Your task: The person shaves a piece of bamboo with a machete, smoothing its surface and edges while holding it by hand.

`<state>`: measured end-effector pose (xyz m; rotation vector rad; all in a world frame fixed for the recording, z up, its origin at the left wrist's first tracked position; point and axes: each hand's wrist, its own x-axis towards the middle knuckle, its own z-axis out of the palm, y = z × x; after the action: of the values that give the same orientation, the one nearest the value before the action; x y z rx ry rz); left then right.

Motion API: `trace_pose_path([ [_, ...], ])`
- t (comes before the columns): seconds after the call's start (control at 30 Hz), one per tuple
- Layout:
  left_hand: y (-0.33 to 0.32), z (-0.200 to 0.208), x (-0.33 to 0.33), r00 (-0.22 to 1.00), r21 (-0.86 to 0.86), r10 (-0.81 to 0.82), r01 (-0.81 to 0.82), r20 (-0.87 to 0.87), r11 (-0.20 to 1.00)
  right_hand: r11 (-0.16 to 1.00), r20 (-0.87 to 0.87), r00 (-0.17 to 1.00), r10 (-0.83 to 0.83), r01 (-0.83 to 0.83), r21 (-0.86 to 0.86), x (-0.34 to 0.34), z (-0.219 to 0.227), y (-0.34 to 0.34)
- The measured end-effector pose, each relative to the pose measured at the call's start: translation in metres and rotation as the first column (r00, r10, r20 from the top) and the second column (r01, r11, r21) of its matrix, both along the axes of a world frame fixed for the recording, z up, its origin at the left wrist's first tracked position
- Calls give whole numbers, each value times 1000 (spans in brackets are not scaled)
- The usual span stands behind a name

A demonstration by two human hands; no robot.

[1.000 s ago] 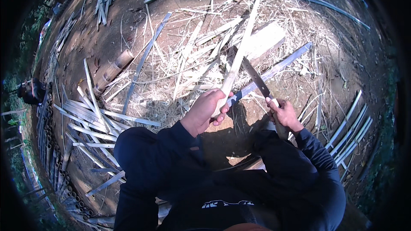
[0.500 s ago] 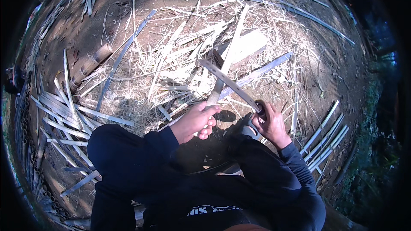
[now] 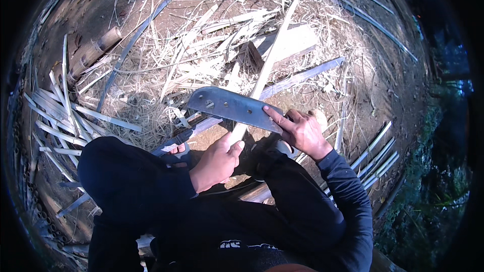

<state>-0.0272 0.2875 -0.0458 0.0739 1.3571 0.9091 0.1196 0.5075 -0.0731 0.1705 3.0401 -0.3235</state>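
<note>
A long pale bamboo strip (image 3: 275, 53) slants away from me, its near end in my closed left hand (image 3: 218, 162). My right hand (image 3: 305, 133) grips a machete (image 3: 227, 105), its index finger stretched along the blade. The broad dark blade has a rounded tip and several holes, and it crosses over the strip just beyond my left hand, flat side up. Whether blade and strip touch, I cannot tell. Most of the machete's handle is hidden by my right hand. Farther along, the strip passes over a wooden block (image 3: 295, 40).
Shavings and split strips litter the ground around the block. A bamboo pole section (image 3: 93, 53) lies at the left, above a pile of strips (image 3: 55, 111). More strips (image 3: 375, 158) lie at the right. A dark flat strip (image 3: 322, 70) runs behind the machete.
The machete has turned from nearly edge-on to showing its broad flat side. My left hand has shifted down and left, and my right index finger now extends onto the blade. The view has shifted slightly.
</note>
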Motion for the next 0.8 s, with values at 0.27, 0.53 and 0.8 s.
trace_pose_path([
  [0.27, -21, -22, 2, 962, 54, -119, 136, -244, 989, 977, -70, 983, 173, -180, -113, -14, 16, -34],
  [0.53, -40, -10, -7, 937, 43, -158, 180, -311, 983, 994, 68, 997, -19, 27, -109, -16, 10, -30],
  [0.8, -42, 6, -9, 994, 11, -91, 92, -65, 996, 990, 17, 997, -74, 76, -120, -16, -10, 12],
])
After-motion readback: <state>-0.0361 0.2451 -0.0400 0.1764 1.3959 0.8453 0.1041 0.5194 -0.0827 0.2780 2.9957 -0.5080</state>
